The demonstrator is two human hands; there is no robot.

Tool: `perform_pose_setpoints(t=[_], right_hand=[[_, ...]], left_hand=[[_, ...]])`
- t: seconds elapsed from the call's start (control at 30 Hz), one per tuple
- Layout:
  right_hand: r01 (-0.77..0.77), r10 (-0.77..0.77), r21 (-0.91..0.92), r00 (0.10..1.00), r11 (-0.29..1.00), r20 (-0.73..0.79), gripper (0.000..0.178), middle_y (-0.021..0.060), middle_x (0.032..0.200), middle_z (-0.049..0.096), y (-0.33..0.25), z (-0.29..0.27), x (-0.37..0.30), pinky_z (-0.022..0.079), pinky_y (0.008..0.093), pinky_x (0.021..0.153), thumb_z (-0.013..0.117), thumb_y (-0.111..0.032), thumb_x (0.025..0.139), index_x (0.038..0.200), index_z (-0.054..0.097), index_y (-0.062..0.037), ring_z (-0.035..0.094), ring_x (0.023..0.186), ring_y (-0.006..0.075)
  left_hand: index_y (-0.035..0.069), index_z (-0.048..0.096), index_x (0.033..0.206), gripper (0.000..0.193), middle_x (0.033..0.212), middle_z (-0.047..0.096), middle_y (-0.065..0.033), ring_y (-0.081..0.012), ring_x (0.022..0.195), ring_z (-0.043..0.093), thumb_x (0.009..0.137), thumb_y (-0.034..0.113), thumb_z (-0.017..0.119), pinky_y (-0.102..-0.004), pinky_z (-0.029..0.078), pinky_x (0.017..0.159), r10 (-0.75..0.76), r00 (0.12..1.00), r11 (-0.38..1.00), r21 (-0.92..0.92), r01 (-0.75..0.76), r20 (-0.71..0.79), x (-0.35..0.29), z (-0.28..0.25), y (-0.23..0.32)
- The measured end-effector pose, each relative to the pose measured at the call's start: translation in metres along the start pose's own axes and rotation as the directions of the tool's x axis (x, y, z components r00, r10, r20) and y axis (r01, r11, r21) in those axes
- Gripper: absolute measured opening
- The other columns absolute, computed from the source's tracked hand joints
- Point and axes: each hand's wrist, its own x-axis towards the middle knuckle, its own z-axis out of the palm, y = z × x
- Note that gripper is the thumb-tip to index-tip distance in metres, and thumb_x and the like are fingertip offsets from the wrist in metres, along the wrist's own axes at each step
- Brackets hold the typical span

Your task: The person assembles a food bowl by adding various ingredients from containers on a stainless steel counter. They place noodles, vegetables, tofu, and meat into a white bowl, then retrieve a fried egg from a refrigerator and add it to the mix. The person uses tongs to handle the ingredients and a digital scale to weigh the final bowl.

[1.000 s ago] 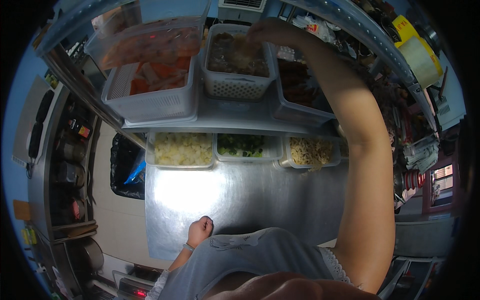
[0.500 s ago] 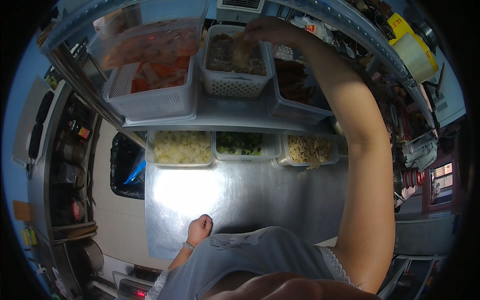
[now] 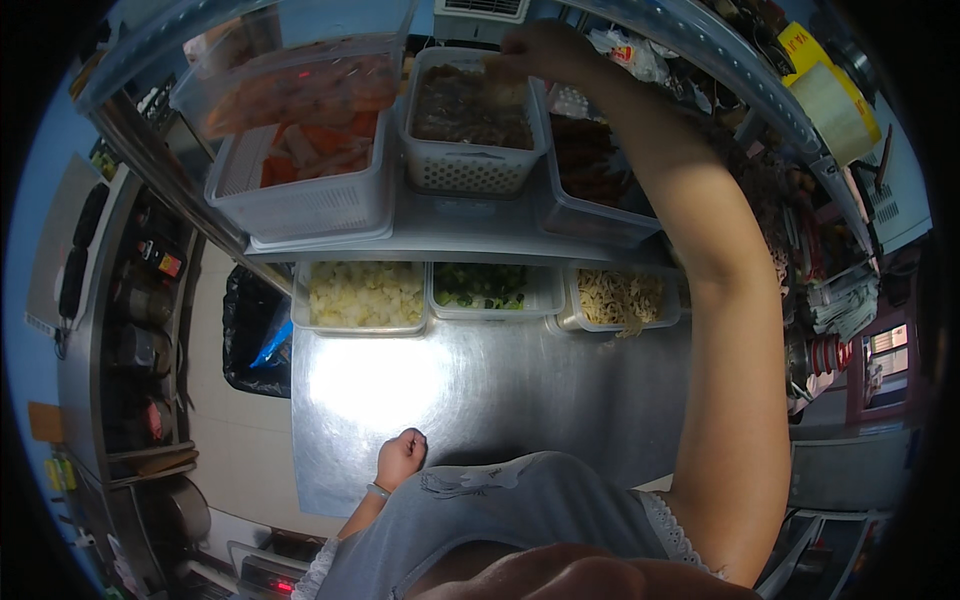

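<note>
Right grip (image 3: pixel 543 52) shifted slightly, brownish food (image 3: pixel 462 115) just below, in perforated basket (image 3: pixel 472 174)

tabletop (image 3: pixel 520 390): smooth, glossy metal | perforated basket (image 3: pixel 470 173): plastic | bin liner (image 3: pixel 239 345): seemingly glossy plastic

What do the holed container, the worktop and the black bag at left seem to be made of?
The holed container: probably pale, semi-matte plastic, judging by its neat rows of moulded-looking holes. The worktop: likely brushed stainless steel, being grey with faint streaks and a bright glare. The black bag: perhaps thin plastic film, from its wrinkled, slightly shiny folds; dimness leaves this open.
</note>
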Motion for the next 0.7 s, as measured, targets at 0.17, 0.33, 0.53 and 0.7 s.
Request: perform_pose_setpoints(t=[0.17,0.33,0.53,0.7], right_hand=[[0.175,-0.173,-0.107,0.984,0.979,0.031,0.03,0.0088,0.077,0.063,-0.021,0.018,0.0,0.048,0.04,0.066,0.061,-0.04,0.075,0.086,0.068,-0.0126,0.061,0.073,0.0251],[0.096,-0.09,-0.109,0.994,0.989,0.054,0.031,0.0103,0.087,0.063,-0.027,0.008,-0.029,0.048,0.0392,0.071,0.06,-0.038,0.077,0.093,0.066,-0.0121,0.061,0.081,0.025],[0.148,-0.108,0.123,0.953,0.981,-0.284,0.047,0.0148,0.123,0.048,-0.057,-0.017,-0.15,0.041,0.0389,0.092,0.062,-0.024,0.077,0.121,0.052,-0.0135,0.048,0.111,0.0297],[0.159,0.025,0.603,0.958,0.782,-0.285,0.035,0.0148,0.119,0.052,-0.061,-0.028,-0.354,0.042,0.037,0.092,0.063,-0.015,0.075,0.11,0.059,-0.009,0.051,0.109,0.0296]], left_hand=[[0.005,0.058,0.076,0.017,0.057,0.056,-0.0146,-0.0303,0.052,0.056,0.084,0.019,0.052,-0.0367,0.042,0.049,0.012,1.0,1.0,0.022,-0.011,-0.012,-0.001,0.001,-0.004],[0.005,0.058,0.077,0.017,0.059,0.056,-0.0155,-0.0316,0.054,0.056,0.084,0.019,0.051,-0.037,0.043,0.05,0.047,0.999,0.998,0.043,-0.047,0.01,0.003,0.005,0.0],[0.001,0.057,0.078,0.019,0.06,0.058,-0.0103,-0.0184,0.054,0.056,0.085,0.017,0.05,-0.0317,0.046,0.054,0.034,0.998,0.999,-0.038,-0.036,-0.047,0.007,0.016,-0.013],[-0.001,0.057,0.081,0.02,0.069,0.06,-0.0109,-0.0155,0.063,0.056,0.086,0.017,0.05,-0.0275,0.045,0.061,0.025,0.996,0.999,-0.026,-0.027,-0.081,0.014,0.005,-0.05]])
